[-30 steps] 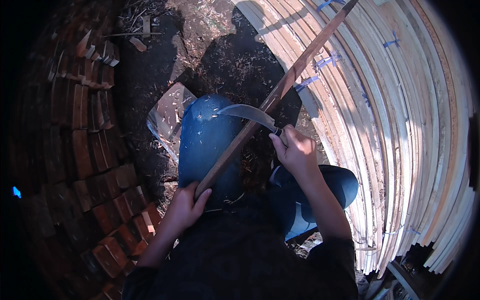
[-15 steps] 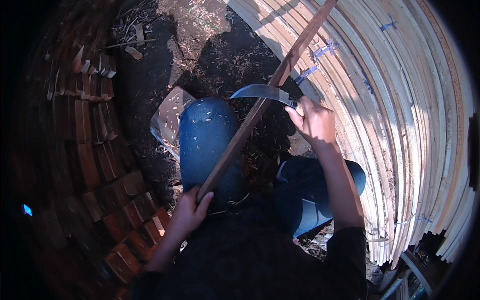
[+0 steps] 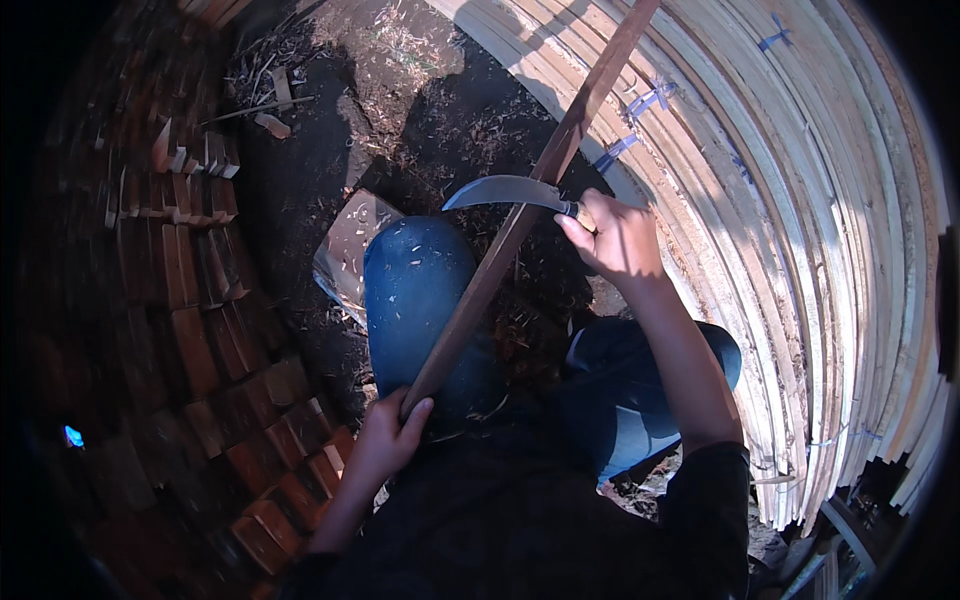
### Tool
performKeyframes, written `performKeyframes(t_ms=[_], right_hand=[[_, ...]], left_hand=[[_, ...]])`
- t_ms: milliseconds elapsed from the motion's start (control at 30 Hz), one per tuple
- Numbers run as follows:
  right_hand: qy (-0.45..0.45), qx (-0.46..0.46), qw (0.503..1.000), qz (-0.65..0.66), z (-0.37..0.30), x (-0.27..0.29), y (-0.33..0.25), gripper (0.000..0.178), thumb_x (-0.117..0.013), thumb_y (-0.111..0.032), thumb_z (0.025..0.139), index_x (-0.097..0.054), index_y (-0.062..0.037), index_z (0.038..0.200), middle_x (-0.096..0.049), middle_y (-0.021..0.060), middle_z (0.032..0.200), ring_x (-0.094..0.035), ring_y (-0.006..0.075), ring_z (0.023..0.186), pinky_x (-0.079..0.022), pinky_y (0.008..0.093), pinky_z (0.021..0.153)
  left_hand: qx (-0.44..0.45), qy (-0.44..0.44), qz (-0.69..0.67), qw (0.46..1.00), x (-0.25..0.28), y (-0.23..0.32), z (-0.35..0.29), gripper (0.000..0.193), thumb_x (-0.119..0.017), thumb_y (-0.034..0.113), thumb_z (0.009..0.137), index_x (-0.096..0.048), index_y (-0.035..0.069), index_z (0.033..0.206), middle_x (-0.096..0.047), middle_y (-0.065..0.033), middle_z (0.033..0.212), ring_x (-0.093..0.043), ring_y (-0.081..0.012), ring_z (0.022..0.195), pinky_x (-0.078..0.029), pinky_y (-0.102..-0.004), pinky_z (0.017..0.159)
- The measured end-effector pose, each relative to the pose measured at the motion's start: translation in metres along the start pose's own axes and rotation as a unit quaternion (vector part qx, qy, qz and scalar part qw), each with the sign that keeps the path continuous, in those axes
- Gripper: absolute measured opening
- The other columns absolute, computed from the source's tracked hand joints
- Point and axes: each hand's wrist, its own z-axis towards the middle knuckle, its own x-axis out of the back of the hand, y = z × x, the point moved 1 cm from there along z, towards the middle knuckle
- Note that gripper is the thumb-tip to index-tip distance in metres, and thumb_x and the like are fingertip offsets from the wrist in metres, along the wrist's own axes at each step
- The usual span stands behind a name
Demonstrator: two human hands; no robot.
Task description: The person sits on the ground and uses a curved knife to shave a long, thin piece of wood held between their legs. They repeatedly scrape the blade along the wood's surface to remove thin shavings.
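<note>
Nearest: left grip point(image 3: 390, 435), fingers wrapped round the near end of a brown wooden strip point(image 3: 472, 306), thumb along its upper side; no gap visible. The strip slants away from this grip, up and to the right, alongside the left knee point(image 3: 415, 255); whether it rests on the knee I cannot tell.

Right grip point(image 3: 622, 240) lies farther out and to the right of the left one, closed round the handle of a knife point(image 3: 500, 189), thumb pointing toward the blade. The curved blade reaches left from the right grip and crosses over the strip; contact not certain from this angle. Right knee point(image 3: 715, 350) lies below and to the right of the right grip.

Risks, as I judge them: the blade could skid off the strip toward the left knee if its angle slips or the wood has a knot. The strip could roll or swing, since only the left grip visibly holds it. A long stroke toward the body could bring the edge near the left fingers.

Beyond the grips: a flat board point(image 3: 352, 240) past the left knee, dark ground point(image 3: 490, 115) scattered with shavings. Stacked blocks point(image 3: 190, 330) left of the left grip; pale slats point(image 3: 750, 250) right of the right grip, bound with blue ties point(image 3: 617, 151). The strip's far end passes over the slats and leaves view.
</note>
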Motion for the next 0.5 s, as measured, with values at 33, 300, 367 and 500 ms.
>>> performKeyframes(t_ms=[33, 300, 367, 500], right_hand=[[-0.002, -0.019, 1.000, 0.010, -0.003, -0.001, -0.006, 0.037, -0.065, -0.040, 0.083, -0.054, -0.0062, 0.073, -0.059, 0.0085, 0.057, -0.062, 0.0254, 0.051, -0.050, 0.0354, 0.045], [-0.024, 0.025, 0.999, -0.028, 0.008, 0.017, 0.013, 0.038, -0.062, -0.043, 0.084, -0.054, -0.0073, 0.072, -0.058, 0.0083, 0.057, -0.060, 0.0272, 0.048, -0.050, 0.0354, 0.045], [-0.024, -0.005, 1.000, 0.016, 0.003, 0.012, 0.009, 0.038, -0.063, -0.041, 0.084, -0.054, -0.0062, 0.072, -0.058, 0.0092, 0.058, -0.060, 0.0281, 0.049, -0.049, 0.0361, 0.046], [-0.062, 0.027, 0.997, 0.049, -0.014, 0.020, -0.034, 0.035, -0.067, -0.037, 0.082, -0.054, -0.0057, 0.071, -0.056, 0.0105, 0.056, -0.060, 0.0288, 0.049, -0.050, 0.0364, 0.046]], left_hand=[[-0.001, 0.001, -0.004, 1.000, 0.000, -0.003, -0.001, 0.033, -0.057, 0.027, 0.090, -0.059, -0.006, 0.089, -0.056, -0.0218, 0.062, -0.061, -0.0335, 0.060, -0.045, -0.0391, 0.057], [-0.009, 0.019, 0.033, 0.999, -0.004, -0.006, -0.004, 0.033, -0.057, 0.028, 0.090, -0.057, -0.005, 0.087, -0.056, -0.0225, 0.063, -0.060, -0.0370, 0.060, -0.044, -0.0405, 0.057], [-0.002, -0.001, 0.023, 1.000, -0.001, 0.001, -0.002, 0.034, -0.057, 0.029, 0.091, -0.057, -0.004, 0.086, -0.056, -0.0227, 0.063, -0.060, -0.0378, 0.061, -0.044, -0.0409, 0.057], [0.001, 0.008, 0.043, 0.999, 0.002, 0.001, -0.004, 0.032, -0.056, 0.028, 0.090, -0.058, -0.004, 0.085, -0.057, -0.0217, 0.063, -0.061, -0.0373, 0.061, -0.045, -0.0414, 0.057]])
